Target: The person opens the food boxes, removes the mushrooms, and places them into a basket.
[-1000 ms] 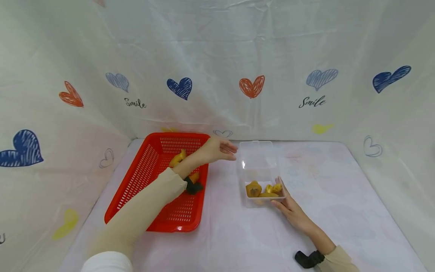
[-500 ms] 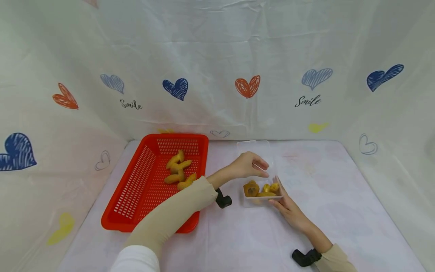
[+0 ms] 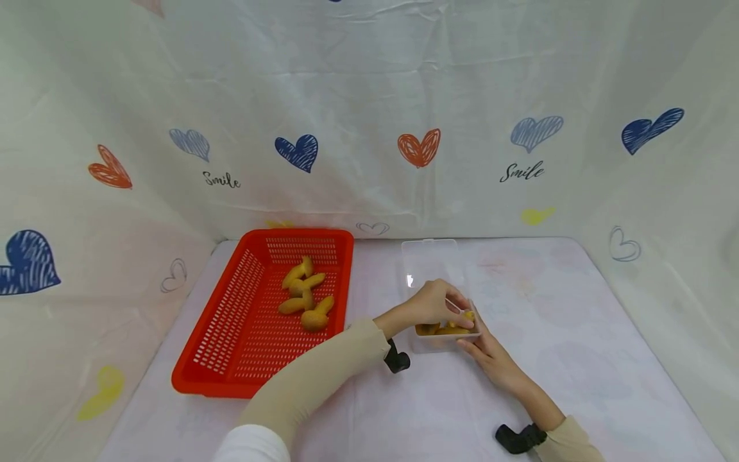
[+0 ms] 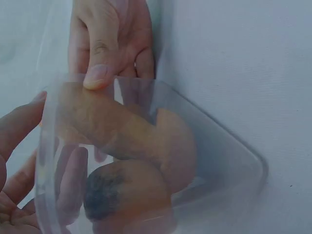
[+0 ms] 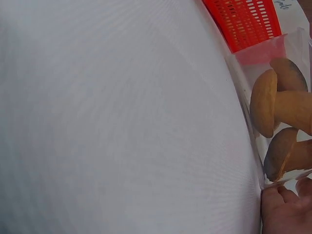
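Note:
A clear plastic box (image 3: 439, 344), its lid (image 3: 432, 260) folded back, stands on the table holding several brown mushrooms (image 5: 292, 106). My left hand (image 3: 434, 303) reaches into it from above, thumb and fingers bent around a yellowish mushroom (image 3: 469, 316) at the right end; its contact is partly hidden by the fingers. In the left wrist view, the left fingers (image 4: 22, 122) come over the rim near a mushroom stem (image 4: 92, 122). My right hand (image 3: 496, 366) grips the box's right corner, thumb at the front and fingers along the side.
Left of the box, a red perforated basket (image 3: 254, 378) contains several loose mushrooms (image 3: 314, 319) towards its back and right. Each wrist carries a black camera mount (image 3: 519, 439). Behind the table hangs a white sheet (image 3: 358, 77) printed with hearts.
My left hand has travelled right from the basket's edge and lowered into the box, its fingers bending at the mushrooms. The right hand keeps its hold on the box.

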Tool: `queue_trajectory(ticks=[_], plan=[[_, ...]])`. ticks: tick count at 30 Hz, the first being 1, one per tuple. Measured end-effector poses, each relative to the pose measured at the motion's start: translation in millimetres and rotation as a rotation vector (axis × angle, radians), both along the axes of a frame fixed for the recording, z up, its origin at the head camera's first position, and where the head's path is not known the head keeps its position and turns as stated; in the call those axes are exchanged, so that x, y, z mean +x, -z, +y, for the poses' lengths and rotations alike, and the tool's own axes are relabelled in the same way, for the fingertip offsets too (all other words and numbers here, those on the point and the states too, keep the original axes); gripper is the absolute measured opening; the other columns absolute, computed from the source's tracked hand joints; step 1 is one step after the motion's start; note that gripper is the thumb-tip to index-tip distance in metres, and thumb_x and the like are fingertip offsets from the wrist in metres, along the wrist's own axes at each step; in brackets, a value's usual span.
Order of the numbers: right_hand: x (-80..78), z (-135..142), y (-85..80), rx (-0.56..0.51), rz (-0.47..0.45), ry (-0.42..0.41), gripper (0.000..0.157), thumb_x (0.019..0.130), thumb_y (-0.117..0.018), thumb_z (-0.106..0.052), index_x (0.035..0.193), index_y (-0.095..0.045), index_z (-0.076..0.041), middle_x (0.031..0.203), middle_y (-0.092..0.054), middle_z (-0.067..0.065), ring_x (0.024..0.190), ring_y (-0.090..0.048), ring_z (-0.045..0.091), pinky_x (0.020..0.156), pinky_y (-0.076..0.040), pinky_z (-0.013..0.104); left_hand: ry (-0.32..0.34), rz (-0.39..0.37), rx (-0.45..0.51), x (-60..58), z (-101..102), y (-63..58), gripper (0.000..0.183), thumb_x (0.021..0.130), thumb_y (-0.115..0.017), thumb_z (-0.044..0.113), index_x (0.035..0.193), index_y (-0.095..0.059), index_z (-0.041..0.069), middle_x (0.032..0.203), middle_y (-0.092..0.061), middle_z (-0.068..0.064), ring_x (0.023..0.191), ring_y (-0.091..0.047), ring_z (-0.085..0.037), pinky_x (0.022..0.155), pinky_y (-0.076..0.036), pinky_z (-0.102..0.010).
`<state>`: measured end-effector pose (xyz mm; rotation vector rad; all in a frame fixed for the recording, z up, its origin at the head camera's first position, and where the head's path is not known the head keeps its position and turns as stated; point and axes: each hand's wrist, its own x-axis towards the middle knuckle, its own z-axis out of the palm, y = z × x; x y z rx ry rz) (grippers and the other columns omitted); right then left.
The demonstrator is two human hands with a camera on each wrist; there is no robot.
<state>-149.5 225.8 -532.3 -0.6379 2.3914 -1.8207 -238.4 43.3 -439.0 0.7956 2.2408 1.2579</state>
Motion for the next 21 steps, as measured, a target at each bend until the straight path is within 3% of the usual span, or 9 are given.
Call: queue_trajectory(ticks=[5, 12, 18, 21], plan=[[1.4, 0.2, -2.1, 0.015, -0.01, 0.008, 0.081, 0.104, -0.051, -0.006, 0.161, 0.005, -0.022, 0.162, 0.003, 0.027, 0.136, -0.026, -0.005, 0.1, -0.035, 0.009, 0.005, 0.015, -0.003, 3.1, 2.6, 5.1, 0.031, 0.078, -0.088, 0.023, 0.102, -0.077, 0.007, 0.093, -0.073, 0.006, 0.077, -0.068, -0.001, 0.071, -0.054, -0.015], [3.0, -0.5, -5.6, 0.044, -0.024, 0.021, 0.081, 0.104, -0.052, -0.009, 0.161, 0.004, -0.02, 0.162, 0.001, 0.029, 0.142, -0.021, 0.027, 0.1, -0.033, 0.009, 0.017, 0.06, -0.027, 5.5, 2.5, 3.8, 0.03, 0.081, -0.085, 0.022, 0.104, -0.077, 0.005, 0.097, -0.075, 0.002, 0.08, -0.069, -0.003, 0.07, -0.053, -0.013], [2.4, 0.3, -3.8, 0.072, -0.021, 0.028, 0.081, 0.105, -0.052, -0.011, 0.161, 0.005, -0.019, 0.162, 0.0, 0.029, 0.141, -0.025, 0.026, 0.098, -0.037, 0.01, 0.017, 0.126, -0.054, 2.7, 2.4, 5.5, 0.027, 0.084, -0.082, 0.025, 0.104, -0.078, 0.007, 0.095, -0.075, 0.004, 0.084, -0.065, 0.001, 0.074, -0.05, -0.012], [1.2, -0.1, -2.5, 0.066, -0.006, 0.021, 0.081, 0.104, -0.052, -0.01, 0.161, 0.005, -0.018, 0.162, 0.001, 0.028, 0.141, -0.028, 0.017, 0.098, -0.039, 0.01, -0.01, 0.137, -0.044, 1.4, 1.2, 4.9, 0.028, 0.086, -0.08, 0.024, 0.105, -0.078, 0.005, 0.096, -0.076, 0.002, 0.085, -0.065, 0.0, 0.076, -0.05, -0.013]])
